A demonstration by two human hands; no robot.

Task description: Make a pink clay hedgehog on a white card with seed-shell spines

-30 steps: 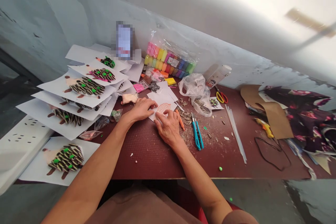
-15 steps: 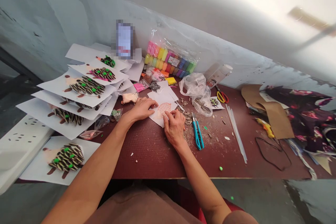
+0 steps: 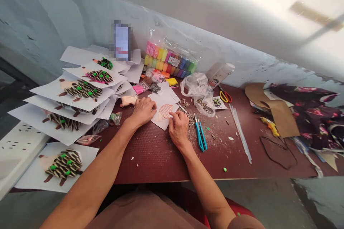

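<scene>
A white sheet of paper (image 3: 161,123) lies on the dark red table in front of me, bearing an orange, net-like patterned shape (image 3: 165,111). On its left edge rests my left hand (image 3: 144,110), fingers bent loosely downward and holding nothing that I can see. At the right edge of the sheet is my right hand (image 3: 178,125), thumb and index finger drawn together beside the orange shape. What they pinch, if anything, is too small to make out. Striped sunflower seeds (image 3: 191,118) lie just beyond this hand, and a blue-handled cutter (image 3: 200,134) is to its right.
Stacked sheets with seed-covered hedgehogs (image 3: 83,90) fill the left side. Behind are bagged colored clay (image 3: 172,59), a phone (image 3: 122,41), a clear plastic bag (image 3: 199,87) and a white bottle (image 3: 223,73). Scissors (image 3: 225,96), clear sticks (image 3: 240,134) and a yellow glue gun (image 3: 271,127) lie rightward.
My left hand has drawn back slightly, its fingers more bent. My right fingers have shifted off the orange shape toward the paper's right edge. The view has moved a little.
</scene>
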